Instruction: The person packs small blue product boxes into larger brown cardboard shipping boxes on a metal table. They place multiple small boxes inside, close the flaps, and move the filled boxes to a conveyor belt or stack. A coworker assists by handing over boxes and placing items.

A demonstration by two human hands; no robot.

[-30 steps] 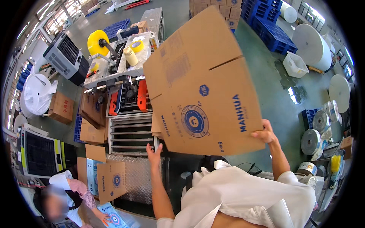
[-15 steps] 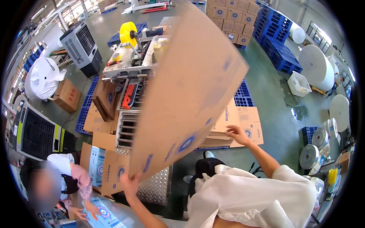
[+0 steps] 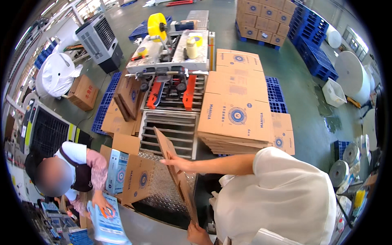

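Here, folded cardboard carton (image 3: pixel 181 185) stands tilted on edge between person's hands, over patterned metal plate (image 3: pixel 163 200), near side of roller conveyor (image 3: pixel 163 119). Left hand (image 3: pixel 199 234) at carton's near end, fingers clamped on its edge. Right hand (image 3: pixel 178 163) on carton's far part, fingers touching it; cannot tell whether clamped. Right of conveyor: stack of flat cartons (image 3: pixel 232 96). Far: taping machine (image 3: pixel 179 57) with yellow tape roll (image 3: pixel 154 26). Left: co-worker's hand (image 3: pixel 102 205) on blue package (image 3: pixel 108 226), near open carton (image 3: pixel 139 179).
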